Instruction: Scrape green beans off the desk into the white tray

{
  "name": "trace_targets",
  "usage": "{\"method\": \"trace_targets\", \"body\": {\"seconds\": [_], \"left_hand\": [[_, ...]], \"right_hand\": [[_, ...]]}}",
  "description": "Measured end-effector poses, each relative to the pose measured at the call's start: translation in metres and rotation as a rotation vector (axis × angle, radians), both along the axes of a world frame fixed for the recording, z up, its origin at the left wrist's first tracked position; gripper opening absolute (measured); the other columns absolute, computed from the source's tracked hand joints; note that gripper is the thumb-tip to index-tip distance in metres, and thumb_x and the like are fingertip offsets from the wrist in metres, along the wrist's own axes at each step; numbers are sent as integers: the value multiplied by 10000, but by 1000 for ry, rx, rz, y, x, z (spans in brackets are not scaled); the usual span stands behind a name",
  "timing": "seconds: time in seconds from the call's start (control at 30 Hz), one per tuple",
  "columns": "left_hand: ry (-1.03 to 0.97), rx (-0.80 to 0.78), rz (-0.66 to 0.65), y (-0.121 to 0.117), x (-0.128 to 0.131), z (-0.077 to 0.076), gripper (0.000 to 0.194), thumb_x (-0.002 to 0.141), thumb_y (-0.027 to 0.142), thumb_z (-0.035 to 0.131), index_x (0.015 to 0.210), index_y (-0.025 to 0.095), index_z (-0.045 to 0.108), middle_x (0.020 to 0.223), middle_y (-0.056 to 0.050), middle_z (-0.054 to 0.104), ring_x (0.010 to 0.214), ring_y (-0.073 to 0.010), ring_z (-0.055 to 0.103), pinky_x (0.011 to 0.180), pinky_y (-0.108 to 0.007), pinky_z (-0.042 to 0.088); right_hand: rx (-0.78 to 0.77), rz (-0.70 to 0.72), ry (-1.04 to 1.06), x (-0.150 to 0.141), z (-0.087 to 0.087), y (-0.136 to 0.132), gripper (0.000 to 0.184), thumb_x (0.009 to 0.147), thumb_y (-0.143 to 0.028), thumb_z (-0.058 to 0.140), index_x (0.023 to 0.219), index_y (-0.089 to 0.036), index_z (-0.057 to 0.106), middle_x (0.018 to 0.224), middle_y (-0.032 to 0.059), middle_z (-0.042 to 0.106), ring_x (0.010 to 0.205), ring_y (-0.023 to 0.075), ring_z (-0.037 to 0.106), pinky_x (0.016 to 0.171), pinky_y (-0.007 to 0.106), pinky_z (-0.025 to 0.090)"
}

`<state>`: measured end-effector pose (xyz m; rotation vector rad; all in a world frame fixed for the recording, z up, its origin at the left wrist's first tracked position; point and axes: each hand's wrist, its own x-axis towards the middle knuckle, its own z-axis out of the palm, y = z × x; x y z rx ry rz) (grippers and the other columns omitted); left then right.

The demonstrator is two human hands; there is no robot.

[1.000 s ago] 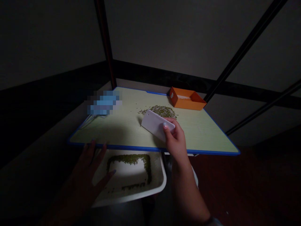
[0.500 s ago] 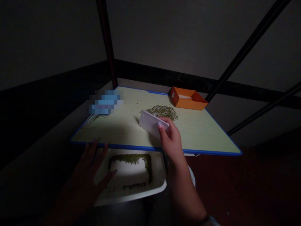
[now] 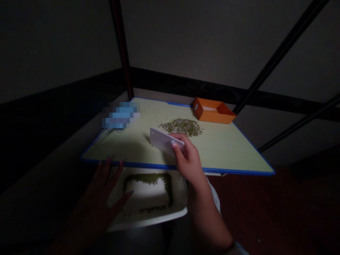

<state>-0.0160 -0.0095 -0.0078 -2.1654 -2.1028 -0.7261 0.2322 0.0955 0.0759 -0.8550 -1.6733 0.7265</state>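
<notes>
My right hand [image 3: 188, 159] grips a flat white scraper [image 3: 162, 141], tilted on edge just above or on the pale table top [image 3: 220, 145]; I cannot tell whether its lower edge touches. Behind the scraper lies a loose heap of small green and pale grains [image 3: 183, 126]. My left hand [image 3: 106, 191] has its fingers spread, in shadow at the table's front edge and over the left side of a white tray [image 3: 180, 211]. Inside that tray, below the table edge, more green grains [image 3: 148, 179] lie along the walls.
An orange open box [image 3: 215, 117] with something white in it stands at the table's back right. A pixelated blue object [image 3: 120, 116] with a white cable [image 3: 102, 134] rests at the left edge. Dark-framed wall panels [image 3: 186, 39] rise close behind the table.
My right hand has moved the scraper a little to the left and toward me, away from the heap. My left hand has stayed almost in place.
</notes>
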Motion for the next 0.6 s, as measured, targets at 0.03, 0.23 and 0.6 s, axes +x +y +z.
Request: {"method": "trace_targets", "body": {"seconds": [0.03, 0.23, 0.6], "left_hand": [[-3, -4, 2, 0, 0, 0, 728, 849, 560, 442, 1484, 467, 98, 1682, 10, 50, 1506, -356, 127, 1113, -624, 386], [-10, -21, 3, -1, 1, 1, 730, 847, 592, 429, 1487, 458, 105, 1685, -11, 59, 1515, -347, 114, 1113, -622, 378], [16, 25, 5, 1, 2, -1, 727, 855, 572, 430, 1488, 460, 90, 1684, -7, 69, 1515, -338, 123, 1121, -615, 376]], "right_hand": [[5, 9, -2, 0, 1, -1, 184, 945, -243, 492, 1065, -245, 632, 939, 16, 706, 871, 183, 638, 725, 279, 480], [13, 8, 13, 4, 4, -7, 194, 948, -221, 504, 1092, -262, 628, 1019, 17, 717, 940, 179, 647, 794, 293, 492], [-31, 30, -1, 1, 1, -7, 186, 949, -258, 501, 1086, -250, 627, 979, 21, 713, 921, 191, 645, 749, 286, 488]]}}
